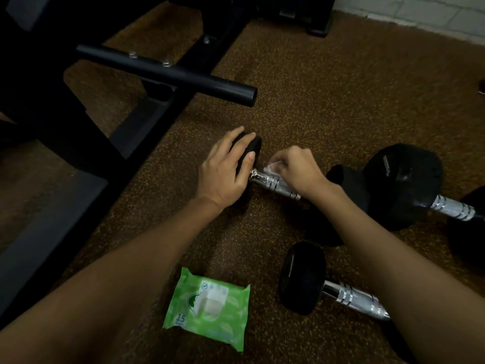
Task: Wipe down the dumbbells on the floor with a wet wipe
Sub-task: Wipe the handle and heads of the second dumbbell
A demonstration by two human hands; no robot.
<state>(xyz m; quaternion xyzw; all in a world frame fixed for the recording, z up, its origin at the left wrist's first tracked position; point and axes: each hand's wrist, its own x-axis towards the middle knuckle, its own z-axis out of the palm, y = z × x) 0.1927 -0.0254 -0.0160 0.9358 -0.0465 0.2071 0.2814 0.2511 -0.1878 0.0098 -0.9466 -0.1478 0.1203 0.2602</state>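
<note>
A small black dumbbell with a chrome handle (270, 181) lies on the brown speckled floor. My left hand (225, 172) rests over its left head (252, 151), fingers curled around it. My right hand (296, 170) presses a crumpled white wet wipe (273, 168) onto the chrome handle. A second dumbbell (304, 279) lies nearer to me at the lower right, partly hidden by my right forearm. A larger dumbbell (404, 185) lies to the right.
A green pack of wet wipes (207, 308) lies flat on the floor near me. A black bench frame with a round tube (168, 72) stands at the left and back. A pale brick wall (433, 14) runs along the top right.
</note>
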